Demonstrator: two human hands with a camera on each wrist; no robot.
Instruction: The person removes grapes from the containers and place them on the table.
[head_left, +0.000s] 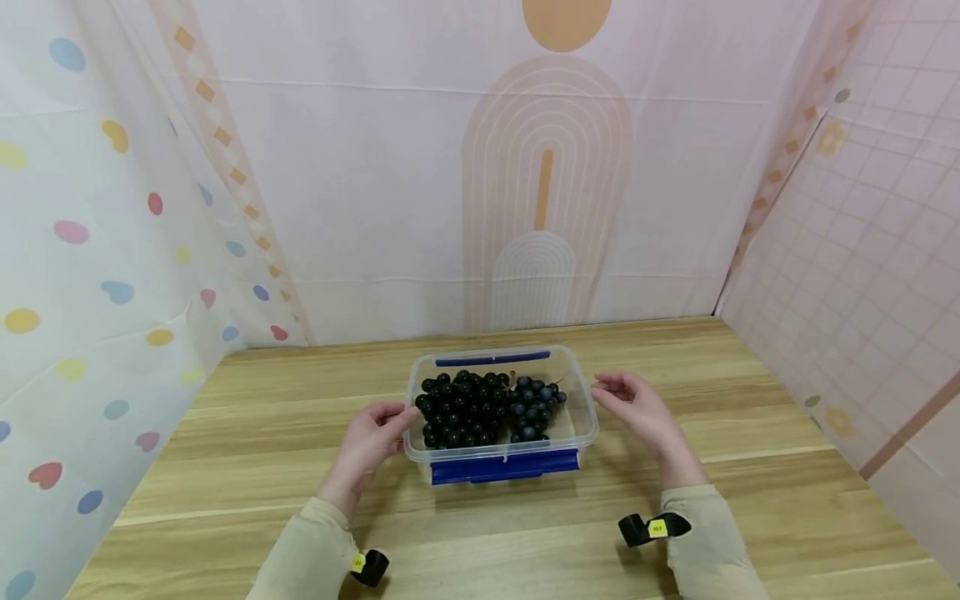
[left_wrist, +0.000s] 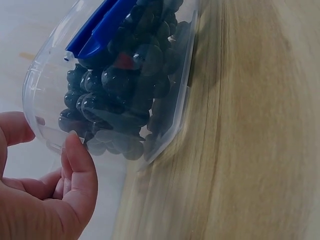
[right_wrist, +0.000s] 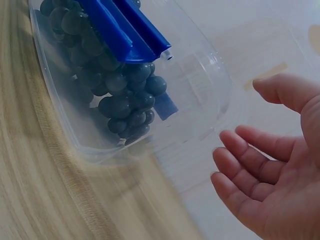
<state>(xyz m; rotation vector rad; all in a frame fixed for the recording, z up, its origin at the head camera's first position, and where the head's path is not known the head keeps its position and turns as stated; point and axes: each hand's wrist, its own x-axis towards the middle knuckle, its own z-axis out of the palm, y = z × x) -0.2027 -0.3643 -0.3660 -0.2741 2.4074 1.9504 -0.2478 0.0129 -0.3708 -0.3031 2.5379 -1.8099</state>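
A clear plastic food container (head_left: 588,417) with blue clips stands on the wooden table. Inside it lie a bunch of shiny black grapes (head_left: 461,412) on the left and a smaller, duller dark bunch (head_left: 534,404) on the right. At the container's left end, my left hand (head_left: 373,437) pinches the rim, thumb above and fingertips below. My right hand (head_left: 637,408) is just off the right end; in the right wrist view its loosely curved fingers (right_wrist: 245,167) and thumb hold nothing, with a gap to the container wall. I cannot tell whether a clear lid covers the top.
The wooden table (head_left: 750,400) runs back to a patterned cloth (head_left: 360,192) hung behind it. Spotted cloth (head_left: 112,333) hangs at the left and checked cloth (head_left: 885,250) at the right. Each sleeve carries a black wrist camera (head_left: 633,530).
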